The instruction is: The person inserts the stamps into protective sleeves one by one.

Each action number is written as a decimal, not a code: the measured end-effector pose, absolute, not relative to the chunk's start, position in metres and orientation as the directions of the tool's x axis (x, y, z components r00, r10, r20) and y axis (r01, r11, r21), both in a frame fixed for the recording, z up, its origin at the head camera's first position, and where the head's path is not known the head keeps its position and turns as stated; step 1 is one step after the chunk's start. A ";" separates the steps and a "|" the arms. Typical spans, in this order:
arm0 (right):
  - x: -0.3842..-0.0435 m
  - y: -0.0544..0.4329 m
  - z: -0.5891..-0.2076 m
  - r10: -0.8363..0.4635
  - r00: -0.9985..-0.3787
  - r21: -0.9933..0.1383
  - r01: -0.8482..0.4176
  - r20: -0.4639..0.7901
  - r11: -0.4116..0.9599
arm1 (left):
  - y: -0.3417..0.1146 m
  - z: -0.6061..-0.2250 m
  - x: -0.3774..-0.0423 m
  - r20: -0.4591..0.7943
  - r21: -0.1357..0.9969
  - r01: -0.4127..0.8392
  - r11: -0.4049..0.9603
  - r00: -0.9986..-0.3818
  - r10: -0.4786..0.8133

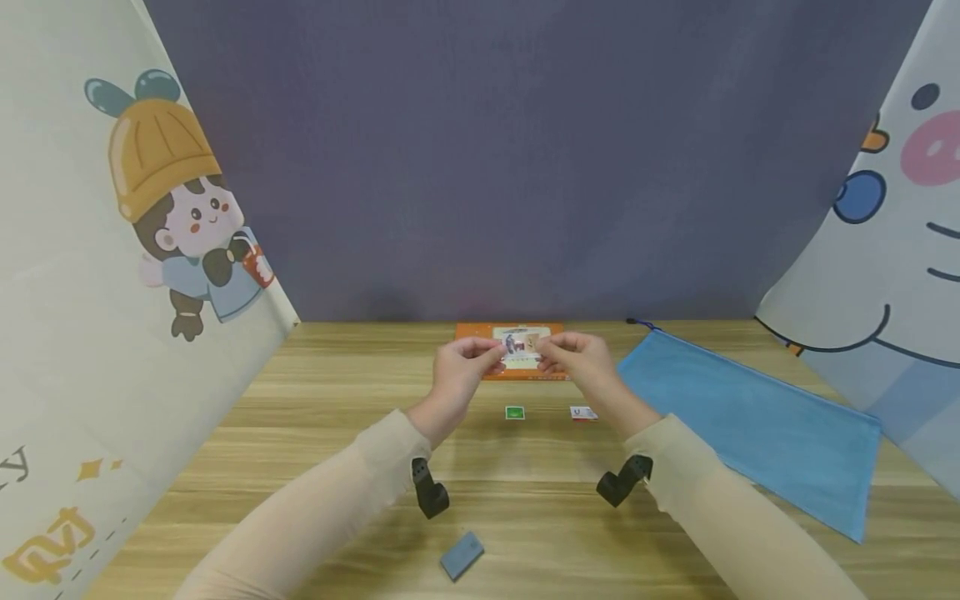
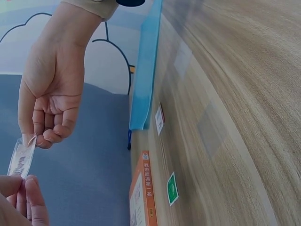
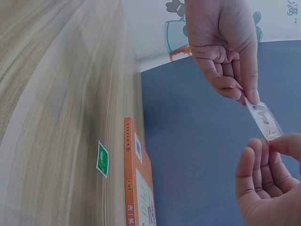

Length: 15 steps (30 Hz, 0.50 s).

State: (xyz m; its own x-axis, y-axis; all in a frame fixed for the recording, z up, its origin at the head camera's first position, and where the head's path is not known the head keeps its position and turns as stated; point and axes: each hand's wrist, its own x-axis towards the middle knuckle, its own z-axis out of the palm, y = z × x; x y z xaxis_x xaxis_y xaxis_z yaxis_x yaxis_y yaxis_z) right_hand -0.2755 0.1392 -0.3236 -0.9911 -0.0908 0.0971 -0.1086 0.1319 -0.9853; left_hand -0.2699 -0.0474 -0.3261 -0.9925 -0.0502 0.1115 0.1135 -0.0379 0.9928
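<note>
A small printed card in a clear plastic sleeve [image 1: 521, 343] is held up between both hands, stretched from one to the other. My left hand [image 1: 461, 367] pinches its left end between thumb and fingertips. At the right end, my right hand [image 1: 587, 363] does the same, its other fingers curled in. In the right wrist view the sleeve [image 3: 264, 120] looks glossy and see-through, with a reddish print inside. Below the hands, a small green stamp-like piece [image 1: 515, 412] with a white border lies on the table, and a white printed piece [image 1: 582, 412] lies near the right wrist.
Behind the hands, an orange book [image 1: 469, 332] lies at the table's back edge. A blue drawstring bag [image 1: 757, 417] is spread flat on the right. Close to the front is a small grey-blue block [image 1: 462, 556]. A dark curtain [image 1: 480, 167] hangs behind the table.
</note>
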 end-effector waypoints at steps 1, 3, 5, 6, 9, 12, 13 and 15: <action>-0.276 0.139 -0.324 -0.095 -0.990 -0.984 -0.113 0.100 0.135 | -0.047 -0.326 -0.270 0.113 0.993 0.115 -0.036 -0.992 -0.051; -0.276 0.139 -0.324 -0.095 -0.990 -0.985 -0.112 0.100 0.132 | -0.048 -0.326 -0.270 0.111 0.993 0.113 -0.028 -0.992 -0.052; -0.275 0.139 -0.324 -0.098 -0.990 -0.984 -0.117 0.104 0.134 | -0.048 -0.326 -0.270 0.109 0.994 0.111 -0.019 -0.993 -0.052; -0.275 0.139 -0.324 -0.098 -0.990 -0.984 -0.118 0.105 0.134 | -0.048 -0.326 -0.270 0.107 0.994 0.108 -0.014 -0.993 -0.052; -0.275 0.139 -0.325 -0.100 -0.989 -0.983 -0.119 0.105 0.137 | -0.048 -0.327 -0.271 0.106 0.994 0.106 -0.002 -0.993 -0.048; -0.275 0.139 -0.326 -0.101 -0.990 -0.985 -0.113 0.100 0.134 | -0.049 -0.327 -0.272 0.102 0.995 0.102 0.009 -0.994 -0.040; -0.275 0.140 -0.326 -0.102 -0.990 -0.985 -0.112 0.099 0.132 | -0.049 -0.327 -0.272 0.100 0.995 0.100 0.013 -0.994 -0.037; -0.275 0.140 -0.326 -0.105 -0.990 -0.987 -0.109 0.096 0.122 | -0.050 -0.326 -0.272 0.095 0.995 0.095 0.021 -0.995 -0.029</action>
